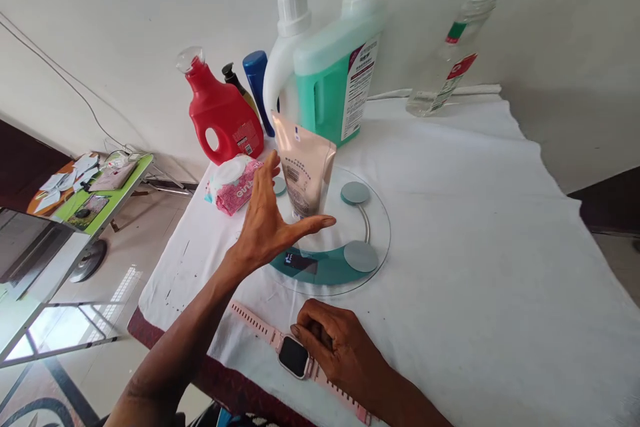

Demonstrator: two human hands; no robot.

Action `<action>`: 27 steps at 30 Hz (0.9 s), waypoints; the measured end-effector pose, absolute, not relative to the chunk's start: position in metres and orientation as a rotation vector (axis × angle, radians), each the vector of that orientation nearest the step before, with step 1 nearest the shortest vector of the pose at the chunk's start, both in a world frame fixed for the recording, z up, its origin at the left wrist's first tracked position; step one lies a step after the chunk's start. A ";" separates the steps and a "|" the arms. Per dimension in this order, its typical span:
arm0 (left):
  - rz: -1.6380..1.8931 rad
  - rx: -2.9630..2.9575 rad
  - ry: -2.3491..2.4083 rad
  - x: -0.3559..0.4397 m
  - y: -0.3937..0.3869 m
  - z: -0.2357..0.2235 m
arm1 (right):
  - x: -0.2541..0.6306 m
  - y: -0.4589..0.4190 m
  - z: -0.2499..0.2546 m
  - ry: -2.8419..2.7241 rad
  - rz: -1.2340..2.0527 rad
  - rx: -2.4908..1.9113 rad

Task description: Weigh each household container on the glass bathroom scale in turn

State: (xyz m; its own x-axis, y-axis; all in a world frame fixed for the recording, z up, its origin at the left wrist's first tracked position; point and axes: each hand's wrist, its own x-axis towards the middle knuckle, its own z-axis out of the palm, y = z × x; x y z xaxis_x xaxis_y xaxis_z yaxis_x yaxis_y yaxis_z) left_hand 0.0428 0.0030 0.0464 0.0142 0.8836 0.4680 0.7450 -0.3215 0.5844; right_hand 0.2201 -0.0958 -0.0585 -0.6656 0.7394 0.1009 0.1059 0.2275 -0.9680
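My left hand point(266, 225) is spread, thumb and fingers wide apart, around the near side of a beige squeeze tube point(306, 163). The tube stands upright on its cap on a round glass scale point(327, 268) with a lit display; a gap seems to show between hand and tube, though the far fingertips are partly hard to judge. My right hand point(345, 340) rests on the cloth with curled fingers, nothing visible in them. Beside its thumb lies a pink-strapped smartwatch point(293, 356), face up, part of its strap under the hand.
Behind the scale stand a red jug point(225, 113), a blue bottle point(257, 80), a white bottle point(283, 73) and a green liquid jug point(325, 97). A wipes pack point(233, 183) lies left of the scale. A clear bottle point(443, 73) stands at the back right of the white cloth point(490, 247).
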 end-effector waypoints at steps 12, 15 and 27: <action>1.654 1.856 1.737 0.015 0.060 0.103 | 0.219 -0.094 -0.055 -1.842 1.559 -0.800; 1.649 1.928 1.894 0.004 0.090 0.117 | 0.219 -0.093 -0.057 -1.846 1.571 -0.808; 1.246 1.667 2.345 0.003 0.144 0.059 | 0.216 -0.091 -0.060 -1.843 1.560 -0.783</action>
